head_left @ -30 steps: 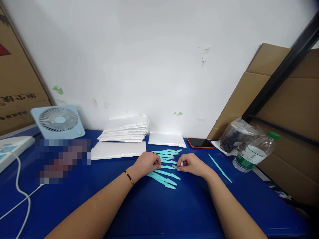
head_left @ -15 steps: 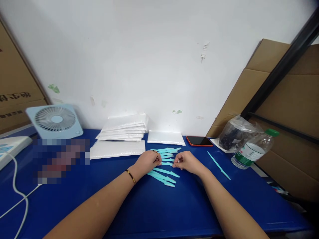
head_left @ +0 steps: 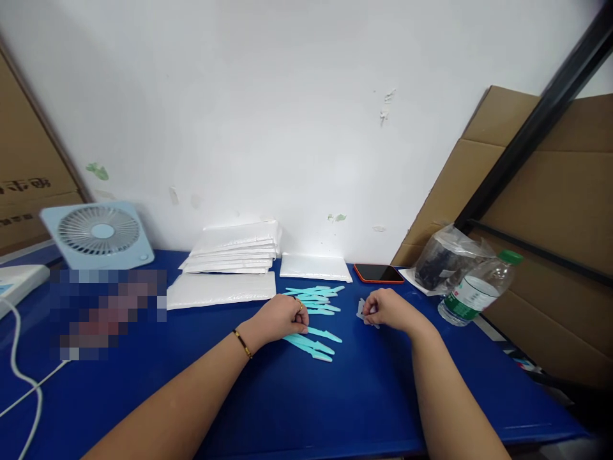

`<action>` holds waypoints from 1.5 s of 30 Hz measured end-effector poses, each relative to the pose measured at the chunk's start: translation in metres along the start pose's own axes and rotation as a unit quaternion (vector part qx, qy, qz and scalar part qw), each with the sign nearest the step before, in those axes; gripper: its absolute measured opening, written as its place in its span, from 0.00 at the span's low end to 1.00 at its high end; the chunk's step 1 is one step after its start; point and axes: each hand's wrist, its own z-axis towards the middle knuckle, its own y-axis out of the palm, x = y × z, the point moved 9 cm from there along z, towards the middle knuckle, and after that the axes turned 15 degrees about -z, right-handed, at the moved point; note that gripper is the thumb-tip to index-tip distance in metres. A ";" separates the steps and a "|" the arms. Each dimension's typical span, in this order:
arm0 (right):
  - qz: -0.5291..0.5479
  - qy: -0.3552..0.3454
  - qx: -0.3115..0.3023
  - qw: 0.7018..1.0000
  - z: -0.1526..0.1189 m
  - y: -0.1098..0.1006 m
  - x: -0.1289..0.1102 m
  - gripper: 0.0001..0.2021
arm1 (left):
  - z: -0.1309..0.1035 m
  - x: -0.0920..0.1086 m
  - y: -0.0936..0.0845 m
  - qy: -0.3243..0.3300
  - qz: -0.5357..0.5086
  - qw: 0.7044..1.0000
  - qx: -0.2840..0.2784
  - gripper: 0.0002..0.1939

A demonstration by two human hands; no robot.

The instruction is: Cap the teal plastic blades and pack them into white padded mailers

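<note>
Several turquoise eyebrow razors point(head_left: 313, 351) lie fanned on the blue table in front of me, with more razors point(head_left: 316, 294) in a loose row behind them. My left hand point(head_left: 287, 317) is closed among them, thumb and fingers pinched at the handle end of one razor point(head_left: 325, 334). To the right, my right hand point(head_left: 387, 311) is pinched over small translucent plastic blade caps point(head_left: 361, 309) low over the table. Its fingertips touch them, and partly hide how many there are.
White padded packets point(head_left: 230, 249) are stacked by the wall, with one flat packet point(head_left: 316, 267) beside them. A phone point(head_left: 379, 273), a bagged dark item point(head_left: 438, 259) and a water bottle point(head_left: 472, 294) stand right. A fan point(head_left: 101, 231) and a cable point(head_left: 36, 383) are left.
My right hand has moved right, away from the razors, to the translucent caps. My left hand has shifted slightly nearer me. The lone razor at the right no longer shows; my right arm covers that area.
</note>
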 end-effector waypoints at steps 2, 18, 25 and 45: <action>-0.027 -0.007 0.000 1.000 0.003 0.004 -0.009 0.05 | 0.002 -0.003 0.001 -0.007 0.009 1.000 0.012 0.06; -0.043 -0.123 0.043 0.991 0.002 0.008 -0.062 0.04 | 0.002 -0.011 -0.006 -0.035 0.029 0.997 0.054 0.07; -0.007 -0.121 -0.006 0.993 -0.003 0.014 -0.069 0.14 | 0.002 -0.011 -0.006 -0.032 0.037 0.997 0.058 0.07; 0.056 -0.136 0.049 0.988 0.014 0.022 -0.080 0.06 | 0.009 -0.011 -0.005 -0.007 0.058 0.995 0.079 0.05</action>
